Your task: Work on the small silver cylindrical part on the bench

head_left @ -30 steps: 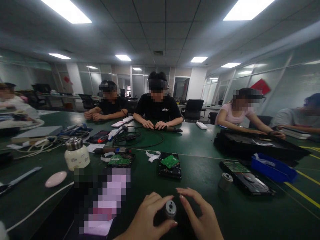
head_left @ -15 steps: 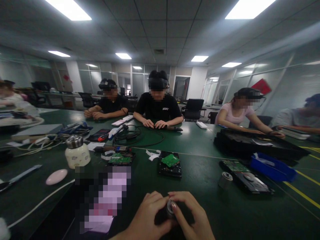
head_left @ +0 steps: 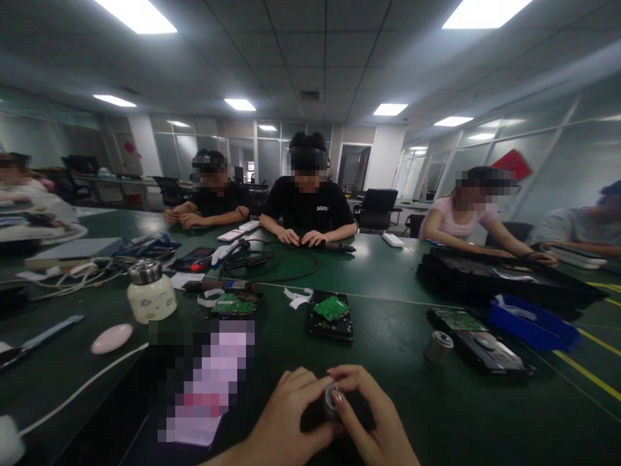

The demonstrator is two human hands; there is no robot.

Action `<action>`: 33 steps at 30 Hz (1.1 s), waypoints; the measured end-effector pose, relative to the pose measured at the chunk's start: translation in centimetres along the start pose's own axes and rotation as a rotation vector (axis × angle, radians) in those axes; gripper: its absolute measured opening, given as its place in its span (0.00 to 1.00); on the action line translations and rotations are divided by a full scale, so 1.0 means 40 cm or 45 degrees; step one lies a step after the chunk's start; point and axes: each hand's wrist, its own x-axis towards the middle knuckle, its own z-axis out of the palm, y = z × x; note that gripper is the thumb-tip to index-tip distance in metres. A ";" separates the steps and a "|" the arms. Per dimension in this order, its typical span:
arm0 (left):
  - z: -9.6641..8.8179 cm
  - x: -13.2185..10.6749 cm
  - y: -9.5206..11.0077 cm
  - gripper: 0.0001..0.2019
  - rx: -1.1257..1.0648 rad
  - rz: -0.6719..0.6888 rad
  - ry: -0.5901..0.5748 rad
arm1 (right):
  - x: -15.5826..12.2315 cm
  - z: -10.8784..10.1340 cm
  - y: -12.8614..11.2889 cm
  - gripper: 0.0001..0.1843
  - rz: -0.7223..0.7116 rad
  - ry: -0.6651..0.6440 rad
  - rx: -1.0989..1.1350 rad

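Toward the green tabletop's [head_left: 392, 356] near edge, our left hand [head_left: 290, 409] grips a small silver-grey metal cylinder [head_left: 330, 396]; our right hand [head_left: 372, 414] pinches its round, rimmed top.

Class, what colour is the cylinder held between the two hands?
The cylinder is silvery grey, best seen in the head view.

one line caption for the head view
Left hand holding a small metal cylinder, right hand pinching its top, at a green table.
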 end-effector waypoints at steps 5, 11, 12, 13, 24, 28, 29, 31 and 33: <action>0.002 0.002 -0.003 0.15 0.002 0.008 0.014 | -0.003 -0.002 0.001 0.07 -0.035 -0.052 -0.068; 0.004 0.004 -0.007 0.14 -0.005 -0.029 0.001 | -0.004 -0.002 0.006 0.12 -0.081 -0.050 -0.053; 0.005 0.004 -0.007 0.13 -0.002 -0.029 0.006 | -0.004 -0.003 0.007 0.13 -0.087 -0.058 -0.049; 0.005 0.005 -0.008 0.12 -0.002 -0.024 0.014 | -0.005 -0.004 0.007 0.13 -0.090 -0.068 -0.047; -0.001 0.000 -0.005 0.20 -0.033 -0.003 -0.016 | -0.011 -0.011 0.005 0.07 -0.030 0.091 -0.019; 0.004 0.000 -0.011 0.18 -0.023 -0.014 -0.008 | -0.015 -0.019 0.008 0.11 -0.106 0.020 -0.103; 0.006 0.000 -0.012 0.16 -0.013 -0.010 -0.004 | -0.016 -0.021 0.008 0.15 -0.141 -0.034 -0.138; 0.008 0.001 -0.013 0.13 -0.004 -0.001 0.004 | -0.017 -0.023 0.008 0.17 -0.172 -0.109 -0.177; 0.007 0.001 -0.011 0.15 -0.014 0.003 0.001 | -0.017 -0.022 0.007 0.11 -0.126 -0.077 -0.156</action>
